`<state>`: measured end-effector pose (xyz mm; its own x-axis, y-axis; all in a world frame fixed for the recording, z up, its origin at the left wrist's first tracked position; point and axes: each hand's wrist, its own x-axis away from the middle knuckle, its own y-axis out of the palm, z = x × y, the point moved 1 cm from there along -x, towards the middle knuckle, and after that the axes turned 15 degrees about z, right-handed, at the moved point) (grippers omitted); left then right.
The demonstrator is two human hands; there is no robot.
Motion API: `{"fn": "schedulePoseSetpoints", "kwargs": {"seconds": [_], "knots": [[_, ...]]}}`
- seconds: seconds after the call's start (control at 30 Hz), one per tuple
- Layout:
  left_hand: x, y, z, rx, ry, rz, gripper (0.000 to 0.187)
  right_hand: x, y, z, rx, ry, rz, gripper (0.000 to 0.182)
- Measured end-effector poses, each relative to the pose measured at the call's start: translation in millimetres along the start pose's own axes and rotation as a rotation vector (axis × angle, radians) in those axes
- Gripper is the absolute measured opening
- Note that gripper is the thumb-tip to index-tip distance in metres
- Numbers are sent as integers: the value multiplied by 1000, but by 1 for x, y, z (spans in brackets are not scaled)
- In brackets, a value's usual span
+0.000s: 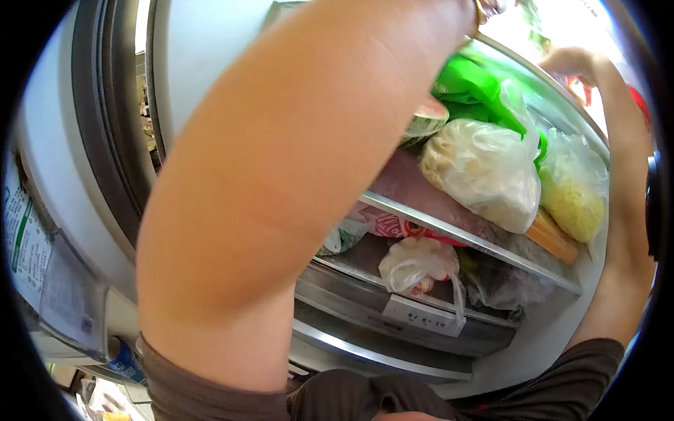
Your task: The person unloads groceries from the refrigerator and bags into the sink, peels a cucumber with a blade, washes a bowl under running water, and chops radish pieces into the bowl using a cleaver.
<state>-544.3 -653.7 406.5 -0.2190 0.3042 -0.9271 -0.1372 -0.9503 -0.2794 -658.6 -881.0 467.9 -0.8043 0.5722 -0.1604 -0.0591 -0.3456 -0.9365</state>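
My left arm [274,161] goes up across the middle of the frame, with a thin gold band at the wrist. My left hand [497,7] is cut off at the top edge, so I cannot tell if that grip is spread or pinching. My right hand [567,64] bends over the upper shelf [562,91] at the upper right. Its fingertips are hidden, so I cannot tell what that grip does. A leafy green thing [535,29] is between my hands, blurry in the bright light. A bit of red [581,91] shows by my right hand.

Under that clear, shiny shelf sits a smooth green bag [470,81]. A fat, wrinkly white bag [477,168] (lumpy like a pillow) lies in front of it. A cut melon [427,118] peeks out beside my left arm. To the right are a see-through bag [574,200] with yellow stuff and a flat-sided tan block [552,236].

The middle shelf [477,242] has a straight, pale edge. Below it, a small knotted bag [419,264] hangs over the drawer [344,284]. Dark, narrow room shows around that bag.
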Motion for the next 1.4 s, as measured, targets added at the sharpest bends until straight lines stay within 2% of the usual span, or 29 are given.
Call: {"fn": "schedulePoseSetpoints", "kwargs": {"seconds": [0.1,0.27,0.4,0.5,0.53,0.57,0.6,0.63,0.67,0.7,0.73,0.77,0.8,0.87,0.93,0.97,1.0,1.03,1.07,1.13,1.2,1.3,1.4], "knots": [[3,24,5,31,57,-85,37,13,-6,14,60,-7,12,57],[17,74,13,67,162,-221,42,48,-10,6,95,3,159,51],[24,83,17,86,260,-216,47,68,-21,-2,186,43,316,47],[28,65,5,32,532,88,38,73,-30,-10,348,154,571,40],[29,35,12,-23,454,81,27,63,-30,-8,240,86,796,38],[15,39,-12,0,626,337,15,71,-40,-41,137,11,786,40],[5,25,-29,-149,776,584,18,70,-45,-66,-53,-222,839,38],[8,-7,-34,74,555,670,18,65,-48,-89,-154,-292,839,41],[3,-29,-37,89,190,706,17,65,-48,-117,-374,-386,807,50],[-1,-41,-47,78,99,743,16,48,-46,-138,-482,-466,765,58],[-1,-46,-60,64,3,775,15,30,-41,-154,-394,-526,785,65],[2,-47,-75,-77,138,757,15,23,-41,-177,-329,-458,662,65],[3,-44,-84,-142,145,722,15,16,-38,-192,-266,-397,539,65],[8,-41,-95,-212,210,680,16,1,-34,-196,-187,-646,549,57],[19,-43,-99,-223,322,671,15,-8,-31,-191,-126,-612,551,49],[3,-30,-121,-120,91,780,14,-9,-29,-185,-105,-454,549,45],[2,-30,-122,-122,97,805,13,-2,-28,-182,-85,-296,546,41],[1,-29,-124,-122,103,829,13,10,-29,-176,-47,-289,512,40],[1,-30,-125,-122,109,858,12,5,-29,-161,17,-266,467,54],[1,-31,-127,-123,103,869,12,16,-23,-138,-41,-137,463,68],[3,-33,-127,-121,110,891,13,41,-24,-124,-46,-57,379,59],[4,-35,-127,-121,43,863,15,45,-15,-85,-130,-58,291,41],[3,-32,-127,-113,69,821,17,65,-9,-64,-377,-7,262,43]]}}
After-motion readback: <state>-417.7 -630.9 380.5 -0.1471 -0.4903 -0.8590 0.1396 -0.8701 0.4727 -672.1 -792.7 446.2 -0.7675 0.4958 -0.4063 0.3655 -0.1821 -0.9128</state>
